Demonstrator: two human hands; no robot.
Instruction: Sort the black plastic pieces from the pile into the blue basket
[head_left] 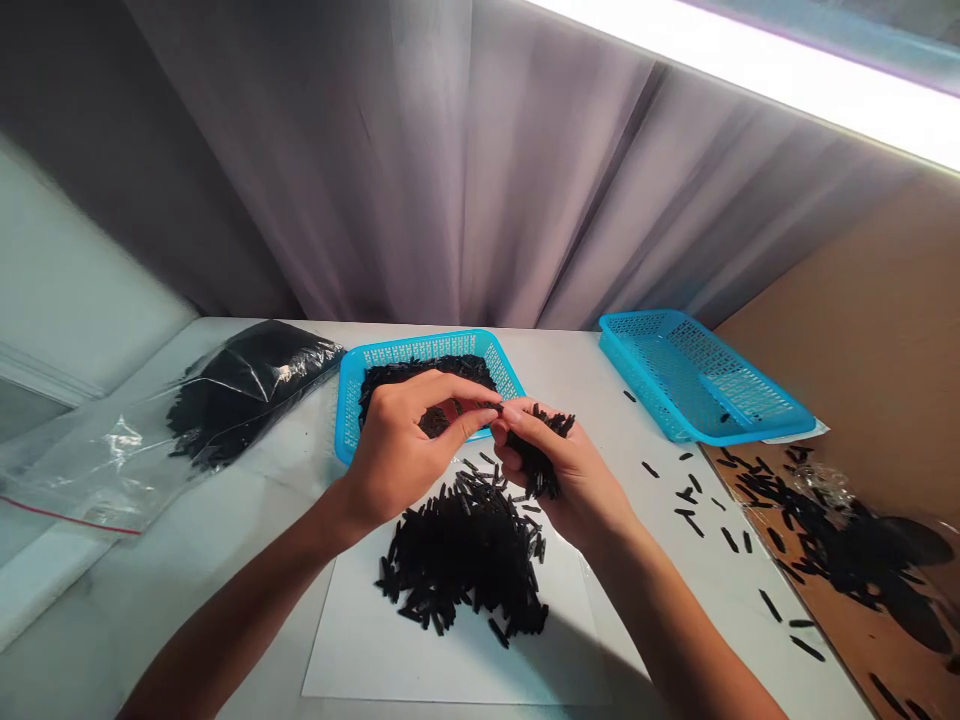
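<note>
My right hand [551, 455] is closed around a bunch of short black sticks [541, 450]. At its thumb and fingertips, the fingers of my left hand [409, 440] pinch together on one small black stick [491, 407]. Below both hands, a heap of the same black sticks [465, 560] lies on a white sheet [337, 650]. Behind my left hand stands a blue perforated basket [346, 400] filled with more black pieces. My left hand hides part of this basket and its contents.
A clear plastic bag [135, 450] of black pieces lies at left. At right are a second blue basket [637, 370], scattered sticks [686, 520] and a brown board [832, 630] with more black pieces. A grey curtain [465, 180] hangs behind; a bright lamp [787, 70] is overhead.
</note>
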